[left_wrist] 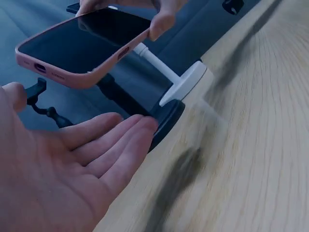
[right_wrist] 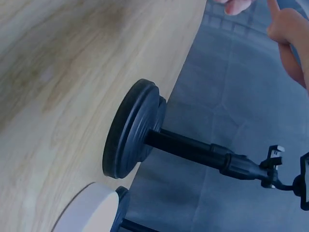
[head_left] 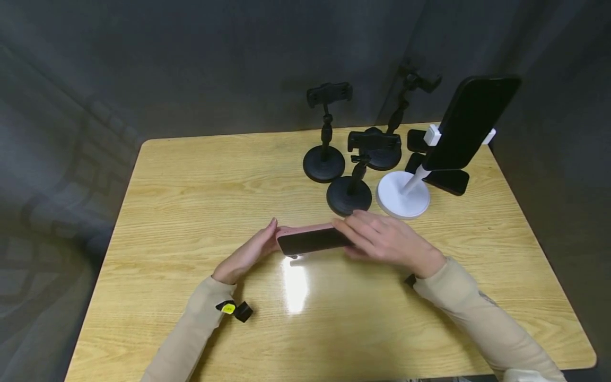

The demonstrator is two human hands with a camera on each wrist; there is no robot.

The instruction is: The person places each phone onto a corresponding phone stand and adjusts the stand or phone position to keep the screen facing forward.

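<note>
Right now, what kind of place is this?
Maybe an indoor table set up for testing or filming with phones, though I can't be sure. There's a table, a white stand holding a black phone, and a dark curtain-like backdrop.

Head view downward, wrist views close
</note>
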